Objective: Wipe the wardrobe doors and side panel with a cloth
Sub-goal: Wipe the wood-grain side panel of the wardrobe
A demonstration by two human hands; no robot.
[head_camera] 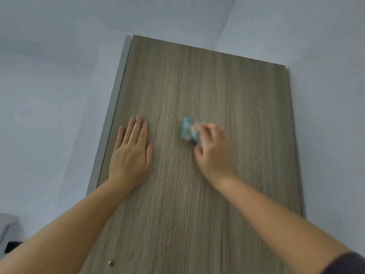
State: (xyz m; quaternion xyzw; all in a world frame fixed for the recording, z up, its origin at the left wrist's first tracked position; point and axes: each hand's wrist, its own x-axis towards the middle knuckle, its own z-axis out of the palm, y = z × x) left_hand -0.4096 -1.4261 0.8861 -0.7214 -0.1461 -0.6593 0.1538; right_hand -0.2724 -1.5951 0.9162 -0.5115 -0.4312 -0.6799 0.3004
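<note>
A wood-grain panel (197, 86) is seen filling the centre of the frame, narrowing toward the top. A pale grey strip (116, 99) is noted along its left edge. The left hand (131, 153) is laid flat on the panel, left of centre and near that edge; its fingers are held straight and close together, the thumb is spread to the right, and nothing is held in it. The right hand (212, 149) is found right of centre, at about the same height and well apart from the left hand. Its fingers are curled round a bunched blue cloth (188, 131), with the thumb seen below the bundle. The cloth is held against the panel near the middle of the frame, projecting to the upper left of the right hand. The right hand and cloth are blurred, so the exact lie of each finger cannot be told. Both forearms are seen entering from the lower corners, and a dark sleeve (347, 263) is visible at the lower right corner. Small round fittings are recorded on the panel: one at its upper left corner (152, 40), one at its upper right corner (270, 64), and one at the lower left (111, 263). Pale wall (49, 86) is seen on both sides of the panel and above it.
</note>
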